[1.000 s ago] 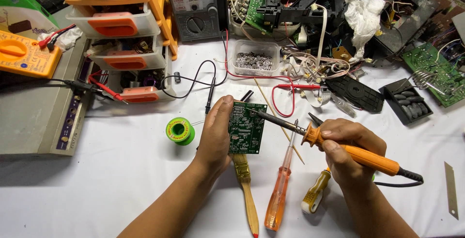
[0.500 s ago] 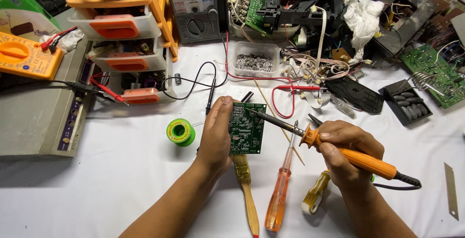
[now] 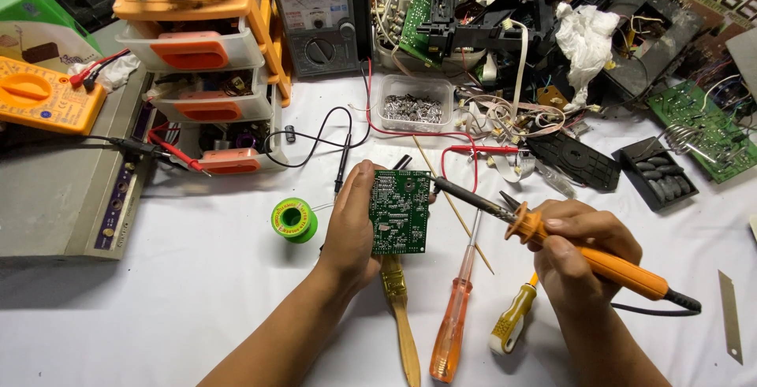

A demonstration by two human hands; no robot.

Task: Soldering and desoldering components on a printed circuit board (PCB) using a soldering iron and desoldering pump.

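My left hand [image 3: 351, 225] grips a small green circuit board [image 3: 400, 211] by its left edge and holds it upright above the white table. My right hand [image 3: 579, 257] holds an orange-handled soldering iron [image 3: 587, 249]; its dark tip touches the board's upper right edge. A thin solder wire runs from the green solder spool [image 3: 294, 220], left of my left hand, toward that hand. Below the board lie a wooden-handled brush [image 3: 402, 316], an orange screwdriver [image 3: 456, 316] and a yellow-handled screwdriver [image 3: 512, 322].
An orange drawer unit [image 3: 205, 64], an analog meter [image 3: 319, 16] and a dismantled device [image 3: 473, 9] line the back. A clear tub of metal parts [image 3: 415, 105], red and black probe leads [image 3: 347, 146], a yellow multimeter [image 3: 43, 95] and a grey box [image 3: 55, 190] surround the work area.
The iron's tip has moved left and reached the board's upper right edge. My left hand and the board stayed nearly still.
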